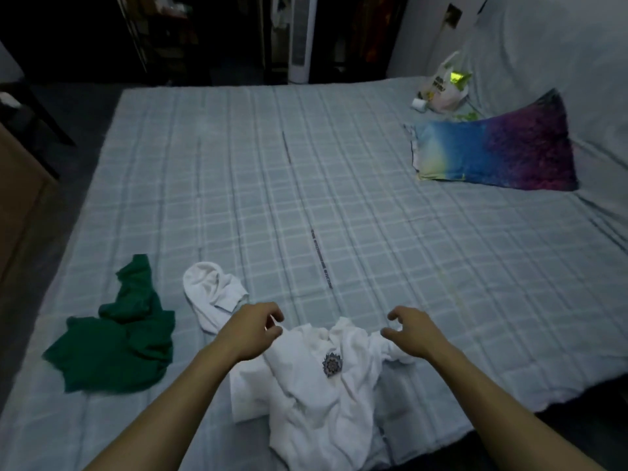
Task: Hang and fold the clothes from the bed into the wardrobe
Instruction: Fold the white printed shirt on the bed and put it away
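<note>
A crumpled white shirt (316, 392) with a small dark round emblem lies on the near edge of the bed (339, 185). My left hand (253, 329) pinches a bit of its fabric at the top left corner. My right hand (407, 334) hovers at the top right corner with fingers and thumb curved apart, the thumb just at the cloth. A green garment (115, 345) lies bunched to the left. Another white piece (210, 294) lies between the green garment and my left hand. The dark wardrobe (204, 35) stands beyond the far end of the bed.
A blue and purple pillow (496, 154) lies at the right of the checked bedsheet. Behind it, against the wall, sits a plastic bag (441, 86). A wooden piece of furniture (17, 185) stands at the left of the bed.
</note>
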A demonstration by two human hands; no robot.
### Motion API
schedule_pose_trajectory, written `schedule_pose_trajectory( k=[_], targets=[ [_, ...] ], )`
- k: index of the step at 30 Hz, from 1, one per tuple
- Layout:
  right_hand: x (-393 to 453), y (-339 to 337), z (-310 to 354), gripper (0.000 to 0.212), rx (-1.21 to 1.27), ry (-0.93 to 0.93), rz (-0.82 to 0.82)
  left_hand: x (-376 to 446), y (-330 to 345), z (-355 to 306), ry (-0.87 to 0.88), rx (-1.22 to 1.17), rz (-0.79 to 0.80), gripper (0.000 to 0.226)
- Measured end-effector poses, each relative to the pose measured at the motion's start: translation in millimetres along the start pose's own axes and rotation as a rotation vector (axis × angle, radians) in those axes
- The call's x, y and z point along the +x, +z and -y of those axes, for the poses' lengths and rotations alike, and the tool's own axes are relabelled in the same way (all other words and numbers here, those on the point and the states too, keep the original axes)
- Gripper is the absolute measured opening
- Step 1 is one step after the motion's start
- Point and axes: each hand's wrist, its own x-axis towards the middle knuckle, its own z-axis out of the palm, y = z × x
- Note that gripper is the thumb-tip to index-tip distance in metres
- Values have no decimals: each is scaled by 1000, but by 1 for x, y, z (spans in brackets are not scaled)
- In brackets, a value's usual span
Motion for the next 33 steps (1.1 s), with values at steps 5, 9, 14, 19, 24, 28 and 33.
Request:
schedule_pose_trajectory(
  k=[5,9,14,19,24,28,33],
  targets=[
    [22,35,25,42,38,-49,-21,50,20,28,-56,-53,-29,17],
    [45,74,27,38,84,-50,-15,85,57,41,-37,-28,40,17],
    [77,112,13,42,50,-97,22,129,99,61,-15,10,98,18],
    [121,131,1,46,81,-61,-4,167,134,77,27,33,114,23],
    [166,155,0,49,3,-17,90,194,164,83,98,125,223,44],
    [178,170,-1,42,-94,3,144,201,180,80,134,292,346,39],
    [179,162,-13,28,-1,40,167,201,179,81,148,217,300,24]
  ],
)
